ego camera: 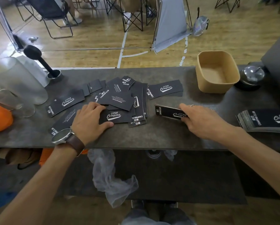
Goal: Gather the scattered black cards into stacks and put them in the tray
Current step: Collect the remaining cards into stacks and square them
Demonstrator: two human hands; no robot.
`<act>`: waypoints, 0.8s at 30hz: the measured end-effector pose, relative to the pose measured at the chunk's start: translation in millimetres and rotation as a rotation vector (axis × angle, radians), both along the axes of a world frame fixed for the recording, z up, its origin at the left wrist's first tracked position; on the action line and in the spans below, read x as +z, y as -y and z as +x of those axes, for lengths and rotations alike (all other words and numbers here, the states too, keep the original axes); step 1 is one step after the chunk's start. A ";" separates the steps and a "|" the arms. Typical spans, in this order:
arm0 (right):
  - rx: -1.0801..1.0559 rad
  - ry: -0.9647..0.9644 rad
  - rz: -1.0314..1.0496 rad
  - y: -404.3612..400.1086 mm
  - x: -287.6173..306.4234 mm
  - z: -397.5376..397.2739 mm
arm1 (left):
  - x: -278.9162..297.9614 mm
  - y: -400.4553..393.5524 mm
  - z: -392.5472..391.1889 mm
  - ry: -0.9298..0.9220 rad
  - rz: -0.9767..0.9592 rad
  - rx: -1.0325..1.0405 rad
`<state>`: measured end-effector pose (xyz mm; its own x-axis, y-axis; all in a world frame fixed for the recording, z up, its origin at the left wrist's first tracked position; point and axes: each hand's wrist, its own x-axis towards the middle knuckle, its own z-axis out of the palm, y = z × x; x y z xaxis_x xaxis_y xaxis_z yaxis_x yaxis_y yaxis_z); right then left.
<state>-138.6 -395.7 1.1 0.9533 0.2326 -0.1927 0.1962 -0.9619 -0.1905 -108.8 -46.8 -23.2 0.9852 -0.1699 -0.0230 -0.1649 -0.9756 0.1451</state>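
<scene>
Head-camera view: a person is standing at a dark grey counter (160, 135), both bare hands reaching over a scatter of black "Camping Club" cards (119, 98). The left hand (90, 120), with a wristwatch (62, 136) on a brown strap, is lying flat with fingers straight, pressing on the near card of the pile (115, 116), its thumb stretching along that card's near edge. The right hand (199, 118), wearing a ring, is gripping a small gathered stack of cards (167, 112), tilting it on its long edge on the counter just right of the pile. A tan tray (217, 71) is sitting at the counter's far edge, well beyond the right hand, holding no cards. Another neat stack of cards (264, 120) is resting at the right edge.
</scene>
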 end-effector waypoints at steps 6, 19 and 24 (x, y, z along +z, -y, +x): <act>0.000 0.000 0.001 1.5 1.5 -0.5 | 5.7 -6.8 -13.0 0.135 0.045 -0.077; 0.006 -0.044 0.050 0.2 10.3 -2.1 | 10.5 129.7 -5.3 0.301 -0.219 -0.485; -0.015 0.019 0.058 8.2 10.0 -1.8 | 13.0 159.7 1.9 0.328 -0.282 -0.307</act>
<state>-140.4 -403.9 11.1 0.9600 0.2289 -0.1614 0.1862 -0.9520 -0.2429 -106.9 -206.5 -10.2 0.8368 -0.4069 0.3664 -0.5178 -0.8057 0.2876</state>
